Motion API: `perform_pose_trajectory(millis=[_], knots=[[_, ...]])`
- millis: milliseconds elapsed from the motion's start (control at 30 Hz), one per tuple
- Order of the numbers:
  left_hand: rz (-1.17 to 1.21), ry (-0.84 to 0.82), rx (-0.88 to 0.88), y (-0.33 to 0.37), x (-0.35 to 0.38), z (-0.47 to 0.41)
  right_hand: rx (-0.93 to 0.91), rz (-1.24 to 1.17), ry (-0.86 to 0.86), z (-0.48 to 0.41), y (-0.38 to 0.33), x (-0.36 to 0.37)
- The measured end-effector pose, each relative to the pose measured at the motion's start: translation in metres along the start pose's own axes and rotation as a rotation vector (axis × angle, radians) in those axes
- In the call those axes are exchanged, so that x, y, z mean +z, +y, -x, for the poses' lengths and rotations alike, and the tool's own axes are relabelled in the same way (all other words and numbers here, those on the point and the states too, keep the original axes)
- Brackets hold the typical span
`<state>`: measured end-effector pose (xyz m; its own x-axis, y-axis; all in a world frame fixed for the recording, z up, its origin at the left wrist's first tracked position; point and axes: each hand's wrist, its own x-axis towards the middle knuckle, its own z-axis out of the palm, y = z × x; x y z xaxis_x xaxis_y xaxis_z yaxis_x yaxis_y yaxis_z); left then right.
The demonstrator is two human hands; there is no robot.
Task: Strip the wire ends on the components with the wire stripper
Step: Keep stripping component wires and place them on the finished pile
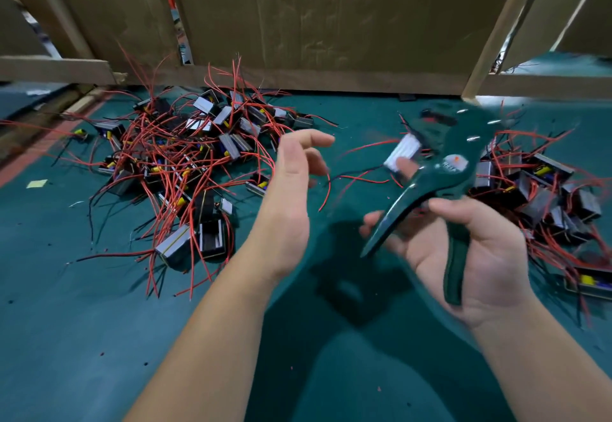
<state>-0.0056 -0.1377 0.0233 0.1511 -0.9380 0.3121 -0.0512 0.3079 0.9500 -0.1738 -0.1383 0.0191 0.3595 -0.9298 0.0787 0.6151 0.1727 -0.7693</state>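
tip for this bit: catch the loose lead first, feed only the very end into the stripper's mouth, keep it square to the jaws, then squeeze once. tugging at an angle nicks the strands.

right hand [477,249] is wrapped round the lower handle of the green wire stripper [453,169], thumb over the top, and the handles are sprung wide apart, so the tool looks ready rather than biting. a fingertip seems to pin a grey component [402,151] against the tool's head at about 11 o'clock from that hand, but it's blurry so i can't say for sure. left hand [291,186] is spread loose, fingers gently bent, holding nothing and touching nothing. a red lead [361,179] from the component trails between the two hands.

further out: the big pile [185,163] of components with red wires sits at 10 o'clock on the green tabletop [82,322], a second pile [546,196] is at 3 o'clock, and there's a cardboard wall [314,24] at 12.
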Motion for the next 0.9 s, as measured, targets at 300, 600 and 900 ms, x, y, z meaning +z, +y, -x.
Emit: perform_pose_trajectory(millis=[300,600,900], knots=[[-1.143,0.08,-0.322,-0.033,-0.017,0.004,-0.186,0.295,0.246,-0.004,-0.003,-0.013],[-1.239,0.159,-0.225,-0.035,-0.024,-0.004,-0.074,0.212,0.166,0.0,0.0,-0.007],[-0.343,0.32,0.214,-0.007,-0.024,-0.002,0.0,0.154,0.124,0.0,-0.001,-0.005]])
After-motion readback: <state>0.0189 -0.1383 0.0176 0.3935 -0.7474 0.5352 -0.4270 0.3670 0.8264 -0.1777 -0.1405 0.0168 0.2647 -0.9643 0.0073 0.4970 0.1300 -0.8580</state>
